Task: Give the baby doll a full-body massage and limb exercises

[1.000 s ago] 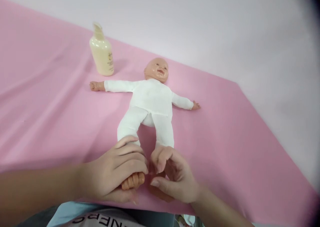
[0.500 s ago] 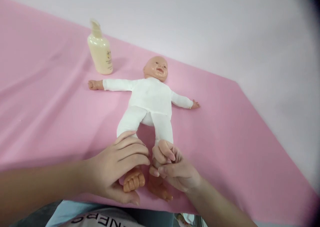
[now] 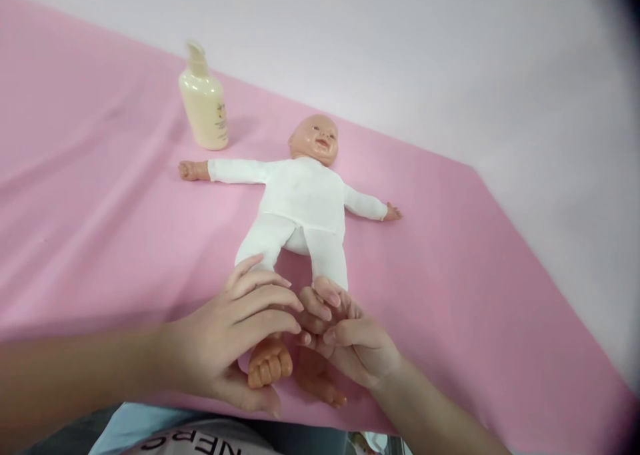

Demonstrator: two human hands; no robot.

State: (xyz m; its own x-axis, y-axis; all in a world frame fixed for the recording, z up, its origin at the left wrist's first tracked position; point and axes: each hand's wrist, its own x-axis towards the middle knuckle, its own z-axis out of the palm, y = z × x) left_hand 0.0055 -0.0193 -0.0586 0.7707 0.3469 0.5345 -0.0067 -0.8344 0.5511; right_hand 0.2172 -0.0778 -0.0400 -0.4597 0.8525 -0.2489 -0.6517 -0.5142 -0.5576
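A baby doll (image 3: 302,201) in a white suit lies on its back on a pink cloth (image 3: 100,228), arms spread, feet toward me. My left hand (image 3: 235,338) wraps around the doll's left-side ankle, with the bare foot (image 3: 270,367) showing below my fingers. My right hand (image 3: 345,341) grips the other ankle, its foot (image 3: 320,383) poking out beneath. The fingertips of both hands touch between the legs.
A cream pump bottle (image 3: 204,101) stands upright on the cloth beyond the doll's outstretched arm. The cloth's far edge runs diagonally against a pale wall. My shirt with printed letters (image 3: 200,438) shows at the bottom edge.
Both hands slid from the doll's feet up to its ankles, uncovering the feet. My right hand closed tighter around its leg. The doll stayed in place.
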